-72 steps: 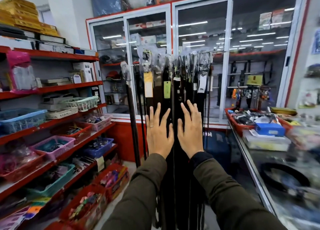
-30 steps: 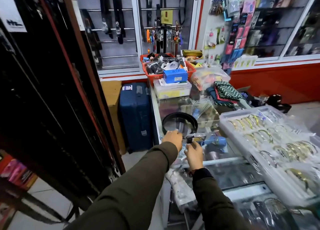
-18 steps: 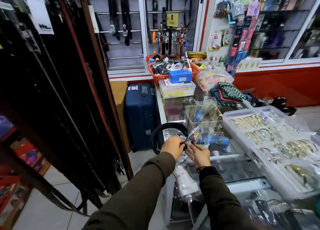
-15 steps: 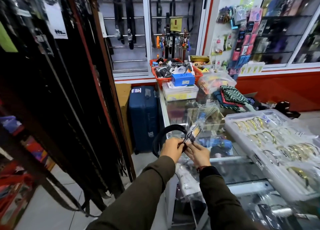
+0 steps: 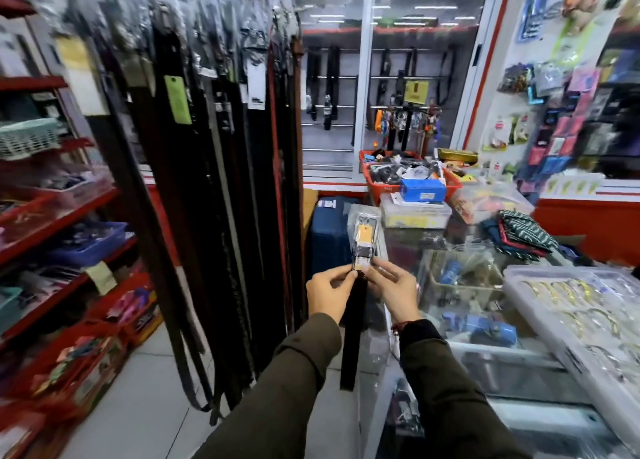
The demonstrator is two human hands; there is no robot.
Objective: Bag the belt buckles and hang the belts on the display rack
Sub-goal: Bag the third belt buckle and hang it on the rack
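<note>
Head view: I read the bagging as done. Left hand and right hand both pinch the black belt just under its buckle in the clear plastic bag, held upright. Next, I judge: swing left and hook it onto the crowded rack of dark hanging belts.

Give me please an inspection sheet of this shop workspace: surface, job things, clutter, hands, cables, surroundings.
Surface: glass counter on the right, mostly covered.
Job's things: black belt hangs down from both hands; its buckle sits inside a clear bag, pointing up. Display rack on the left is full of hanging belts.
Clutter: red basket, blue box, clear tray of gold items, folded cloths.
Hands: left hand and right hand each pinch the bag's lower end.
Cables: nothing seen.
Surroundings: red shelves, glass cabinet, blue suitcase.
</note>
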